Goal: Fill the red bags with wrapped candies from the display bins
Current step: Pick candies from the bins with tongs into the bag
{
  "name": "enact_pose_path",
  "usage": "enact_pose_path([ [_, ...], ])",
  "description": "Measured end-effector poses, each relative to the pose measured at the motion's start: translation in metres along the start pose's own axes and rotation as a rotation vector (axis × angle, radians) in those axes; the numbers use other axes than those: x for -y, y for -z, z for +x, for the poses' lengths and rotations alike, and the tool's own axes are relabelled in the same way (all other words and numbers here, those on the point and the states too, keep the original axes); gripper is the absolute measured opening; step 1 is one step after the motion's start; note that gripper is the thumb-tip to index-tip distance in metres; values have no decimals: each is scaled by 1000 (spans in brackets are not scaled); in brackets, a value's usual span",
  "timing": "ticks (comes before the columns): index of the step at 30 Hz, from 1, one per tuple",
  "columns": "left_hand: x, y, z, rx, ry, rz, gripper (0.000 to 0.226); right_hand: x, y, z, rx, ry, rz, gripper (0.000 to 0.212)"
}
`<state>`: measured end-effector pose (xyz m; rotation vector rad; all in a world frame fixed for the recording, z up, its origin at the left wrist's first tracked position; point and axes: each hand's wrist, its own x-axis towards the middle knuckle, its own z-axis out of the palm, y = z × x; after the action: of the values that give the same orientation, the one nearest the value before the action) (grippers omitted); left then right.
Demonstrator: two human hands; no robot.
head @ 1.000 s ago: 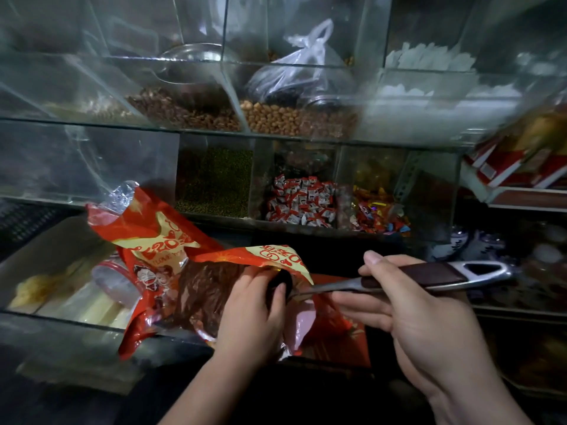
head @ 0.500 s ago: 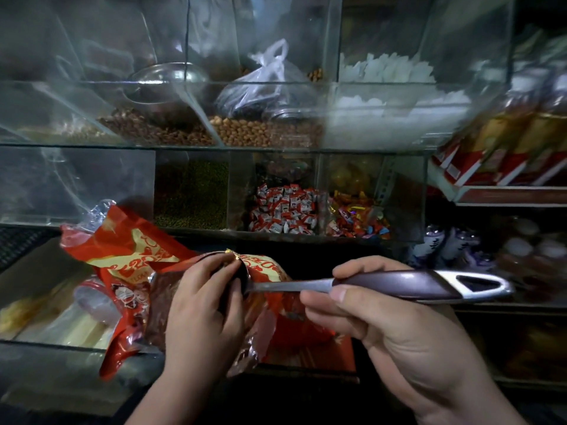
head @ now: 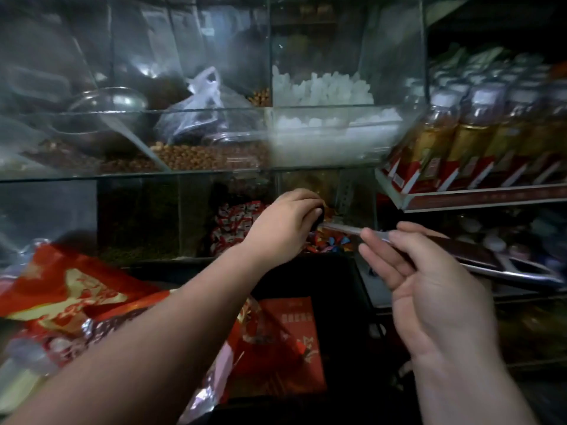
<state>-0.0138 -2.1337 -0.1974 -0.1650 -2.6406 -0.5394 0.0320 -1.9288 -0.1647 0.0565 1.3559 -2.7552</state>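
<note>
The wrapped candies sit in the lower row of glass bins: red-and-white ones in one compartment and mixed bright ones in the compartment just to its right. The left hand reaches in front of the divide between these two compartments, its fingers curled over the dark bowl of a scoop. The right hand pinches the scoop's dark handle between the thumb and loosely bent fingers, out to the right of the bins. One crumpled red bag lies low on the left, under the left forearm. A second red bag lies nearer the middle, with dark open space between it and the bin fronts. The upper row's front glass edge overhangs the lower bins. The upper row holds peanuts, a knotted plastic bag and white lumps. A shelf of bottles crowds the right side.
</note>
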Motion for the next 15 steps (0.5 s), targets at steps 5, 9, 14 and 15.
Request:
enact_pose_path([
  [5, -2, -40, 46, 208, 180, -195, 38, -37, 3, 47, -80, 186, -162, 15],
  [9, 9, -45, 37, 145, 336, -349, 38, -67, 5, 64, 264, 552, -970, 11],
  [14, 5, -33, 34, -10, 565, -427, 65, -62, 14, 69, 335, 762, -1166, 13],
  [15, 3, -28, 33, -17, 565, -433, 67, -59, 16, 65, 323, 759, -1106, 12],
])
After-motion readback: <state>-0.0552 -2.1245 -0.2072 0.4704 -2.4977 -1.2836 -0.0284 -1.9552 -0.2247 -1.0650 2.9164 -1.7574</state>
